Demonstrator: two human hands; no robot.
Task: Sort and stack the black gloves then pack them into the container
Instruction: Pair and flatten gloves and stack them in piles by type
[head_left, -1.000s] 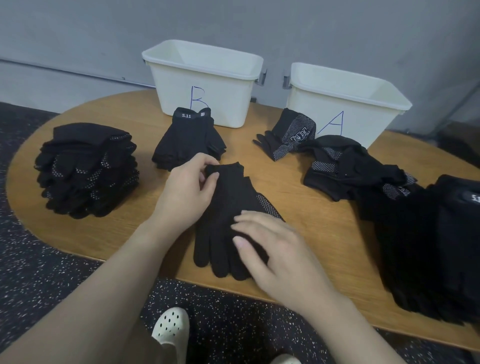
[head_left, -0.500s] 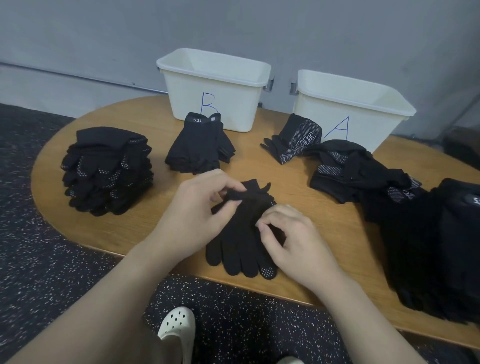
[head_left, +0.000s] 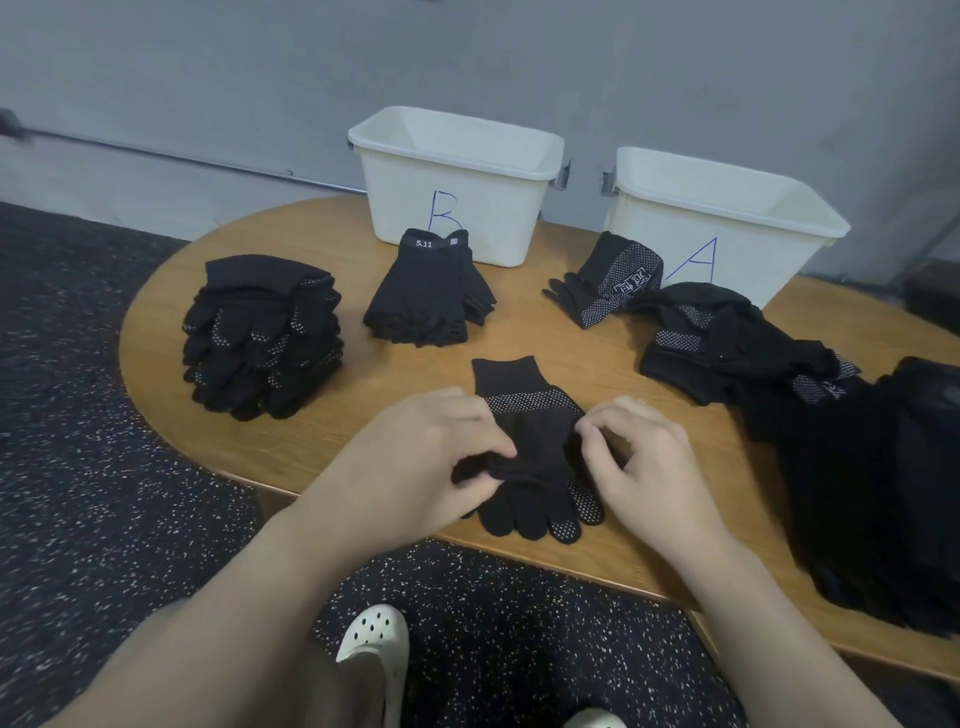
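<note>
A black dotted glove pair (head_left: 535, 447) lies near the table's front edge, cuff pointing away from me. My left hand (head_left: 421, 457) pinches the glove's left side, fingers curled on the fabric. My right hand (head_left: 644, 462) pinches its right side. A tall stack of dotted gloves (head_left: 260, 332) stands at the left. A smaller stack of "5.11" fingerless gloves (head_left: 428, 296) lies in front of the white bin marked B (head_left: 457, 182). The white bin marked A (head_left: 727, 223) stands at the back right.
Loose dotted gloves (head_left: 613, 286) and a jumbled heap (head_left: 727, 343) lie in front of bin A. A large black pile of gloves (head_left: 893, 488) covers the right end of the wooden table (head_left: 332, 415). My white shoe (head_left: 371, 644) shows on the speckled floor below.
The glove pair has been folded out so its dotted cuff band shows at the far end. Both hands slid to the glove's sides and now pinch it. The camera view shifted left.
</note>
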